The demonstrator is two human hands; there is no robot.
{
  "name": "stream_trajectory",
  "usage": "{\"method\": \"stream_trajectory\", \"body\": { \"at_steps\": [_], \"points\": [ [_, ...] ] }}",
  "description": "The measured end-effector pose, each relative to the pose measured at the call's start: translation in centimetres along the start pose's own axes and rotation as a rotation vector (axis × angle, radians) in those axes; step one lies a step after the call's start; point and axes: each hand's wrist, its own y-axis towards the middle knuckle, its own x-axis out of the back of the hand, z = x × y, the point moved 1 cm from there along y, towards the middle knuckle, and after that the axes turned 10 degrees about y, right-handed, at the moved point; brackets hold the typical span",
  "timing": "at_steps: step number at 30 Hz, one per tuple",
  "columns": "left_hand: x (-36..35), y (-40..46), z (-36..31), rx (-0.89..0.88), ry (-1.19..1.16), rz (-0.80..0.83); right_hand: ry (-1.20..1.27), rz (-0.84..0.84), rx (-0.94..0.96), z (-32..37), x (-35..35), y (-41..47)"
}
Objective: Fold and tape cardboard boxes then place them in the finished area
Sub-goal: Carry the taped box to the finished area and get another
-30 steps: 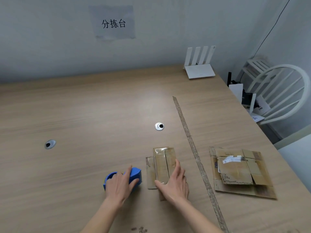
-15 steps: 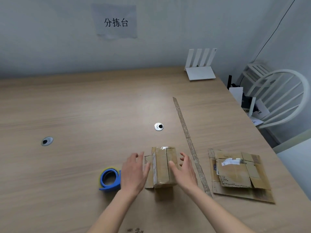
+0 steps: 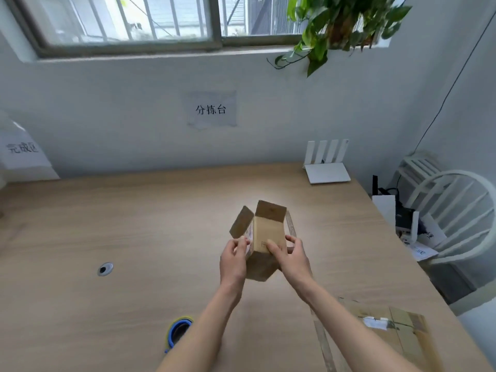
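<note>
Cardboard was the material in hand at this moment. Working from left to right, we noted a paper sign (image 3: 22, 153) fixed to the wall at the far left edge, its characters blurred. On the wooden table (image 3: 134, 224) we saw a round metal grommet (image 3: 105, 269) set into the surface. Nearer to us, a blue tape roll (image 3: 178, 330) lay on the table, partly hidden behind our left forearm.

Our left hand (image 3: 233, 260) gripped the left side of the small box (image 3: 264, 237), with the fingertips curled onto a white label on that side. We held the box raised above the table, tilted, with its far end open and two flaps standing out from it. Our right hand (image 3: 291, 257) gripped the right side, thumb pressed on the near face and fingers wrapped behind. Both hands were clamped on the box, one on each side, close together.

Above the box, a second paper sign (image 3: 212, 110) hung on the wall under the window (image 3: 128, 22). A strip of tape (image 3: 323, 342) ran along the table to the right of our arms. Beyond it, a flattened carton (image 3: 394, 328) lay flat on the table near the right edge. A white router (image 3: 326, 162) stood at the far right corner, a plant (image 3: 338, 22) hung above it, and a white chair (image 3: 456, 210) stood beside the table.
</note>
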Motion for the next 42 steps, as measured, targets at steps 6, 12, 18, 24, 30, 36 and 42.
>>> {"method": "stream_trajectory", "body": {
  "at_steps": [6, 12, 18, 24, 30, 36, 42],
  "points": [
    [4.2, -1.3, -8.7, -0.194, 0.042, -0.076, 0.103, 0.176, 0.213, 10.1, 0.0, -1.7],
    [10.8, -3.3, -13.1, -0.311, 0.002, 0.091, -0.028, 0.432, 0.349, 15.7, -1.2, -5.0],
    [20.3, -5.9, -14.2, -0.414, 0.011, -0.098, -0.312, 0.588, 0.577, 19.3, -8.0, -8.9],
    [31.3, -10.5, -13.6, -0.450, 0.031, -0.287, -0.262, 0.607, 0.702, 20.6, -19.2, -14.9],
    [44.2, -14.6, -11.0, -0.427, 0.113, -0.463, -0.279, 0.688, 0.795, 19.8, -31.0, -21.5],
    [56.2, -17.9, -6.9, -0.339, 0.208, -0.612, -0.290, 0.773, 0.822, 17.2, -41.9, -27.2],
    [67.7, -18.1, -1.4, -0.188, 0.201, -0.683, -0.297, 0.907, 0.804, 14.0, -53.6, -31.1]
  ]
}}
